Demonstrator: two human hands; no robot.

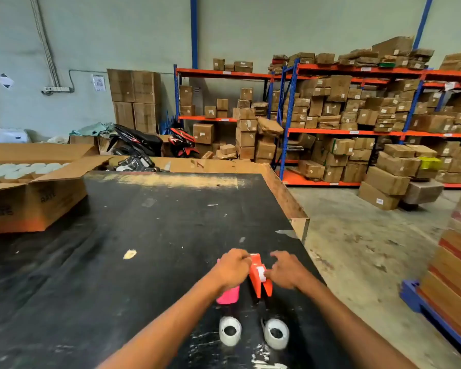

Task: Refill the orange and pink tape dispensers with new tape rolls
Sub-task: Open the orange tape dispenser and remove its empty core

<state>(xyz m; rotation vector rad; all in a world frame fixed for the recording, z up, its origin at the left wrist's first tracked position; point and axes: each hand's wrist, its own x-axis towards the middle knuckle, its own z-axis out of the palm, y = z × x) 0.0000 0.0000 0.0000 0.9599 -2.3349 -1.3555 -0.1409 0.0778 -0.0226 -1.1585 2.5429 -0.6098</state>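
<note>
The orange tape dispenser (261, 278) stands on the black table (144, 235) near its right edge, with a small white core showing in its slot. My left hand (233, 267) grips its left side and top. My right hand (285, 270) touches its right side at the white core, fingers curled. The pink tape dispenser (228, 295) sits just left of the orange one, mostly hidden under my left wrist. Two clear tape rolls lie flat on the table nearer to me, one on the left (230, 331) and one on the right (276, 333).
An open cardboard box (35, 198) of white rolls sits at the table's far left. The table's right edge drops to a concrete floor (370, 249). Shelves of cartons (357, 115) line the back; a stacked pallet (453, 275) stands at right.
</note>
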